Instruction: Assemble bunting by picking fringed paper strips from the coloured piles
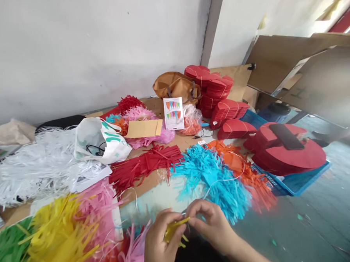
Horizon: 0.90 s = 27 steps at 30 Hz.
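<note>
Left hand (160, 239) and right hand (209, 223) meet on yellow paper (170, 229), centre foreground.
Left hand grasps the body of the piece; right fingertips pinch its end, apparently to steady it at the near side of the table (157, 194). Yellow fringe (57, 235), pink fringe (98, 213) and blue fringe (215, 175) lie heaped nearby, presumably grouped by colour for easy reach.

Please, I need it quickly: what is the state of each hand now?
Left hand: closed, holding yellow paper strips.
Right hand: closed in a pinch at one strip's end; exactly what it grips cannot be told.
</note>
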{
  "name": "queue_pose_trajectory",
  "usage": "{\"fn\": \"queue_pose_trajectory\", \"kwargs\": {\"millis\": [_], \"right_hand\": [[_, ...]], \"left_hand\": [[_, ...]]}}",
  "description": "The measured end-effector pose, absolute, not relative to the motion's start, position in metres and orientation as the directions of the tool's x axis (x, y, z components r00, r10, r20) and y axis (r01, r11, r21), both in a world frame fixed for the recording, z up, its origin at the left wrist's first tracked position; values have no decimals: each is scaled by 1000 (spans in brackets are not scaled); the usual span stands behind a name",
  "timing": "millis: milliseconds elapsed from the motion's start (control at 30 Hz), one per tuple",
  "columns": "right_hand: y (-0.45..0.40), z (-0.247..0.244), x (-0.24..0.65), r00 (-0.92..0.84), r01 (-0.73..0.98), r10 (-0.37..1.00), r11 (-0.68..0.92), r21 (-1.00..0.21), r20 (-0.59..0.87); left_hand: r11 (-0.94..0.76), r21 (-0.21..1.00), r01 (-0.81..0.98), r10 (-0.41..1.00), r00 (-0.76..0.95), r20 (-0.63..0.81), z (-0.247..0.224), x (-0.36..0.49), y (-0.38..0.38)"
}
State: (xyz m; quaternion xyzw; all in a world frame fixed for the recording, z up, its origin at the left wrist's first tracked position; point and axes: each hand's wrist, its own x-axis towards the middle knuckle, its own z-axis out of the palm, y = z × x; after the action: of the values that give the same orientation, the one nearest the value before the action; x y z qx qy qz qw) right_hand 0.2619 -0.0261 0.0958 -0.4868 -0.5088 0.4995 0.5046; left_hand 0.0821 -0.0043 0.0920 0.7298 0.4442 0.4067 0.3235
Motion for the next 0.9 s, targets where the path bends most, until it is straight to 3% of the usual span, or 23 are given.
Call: {"fn": "queue_pose_trajectory", "kwargs": {"millis": [133,233,333,567,667,800,900], "right_hand": [[-22,91,269,44,-64,999,26,-998,23],[-18,87,270,-2,-163,1000,-16,-987,-16],[-13,86,268,-43,-179,999,-7,-984,1],[-10,96,261,-100,-4,992,83,-997,83],[-12,94,255,-30,70,991,134,-989,132],[-16,89,246,109,189,963,222,-956,246],[-19,86,246,180,247,939,246,-937,294]], "left_hand": [[-306,876,372,941,259,218,89,91,-2],[-16,967,255,980,197,-35,86,95,-2],[209,974,83,954,202,-222,86,98,-2],[235,971,51,953,182,-241,88,92,-5],[107,986,124,980,152,-125,84,87,-6],[-305,902,305,952,122,281,81,88,-6],[-393,862,319,919,152,363,81,95,-3]]}}
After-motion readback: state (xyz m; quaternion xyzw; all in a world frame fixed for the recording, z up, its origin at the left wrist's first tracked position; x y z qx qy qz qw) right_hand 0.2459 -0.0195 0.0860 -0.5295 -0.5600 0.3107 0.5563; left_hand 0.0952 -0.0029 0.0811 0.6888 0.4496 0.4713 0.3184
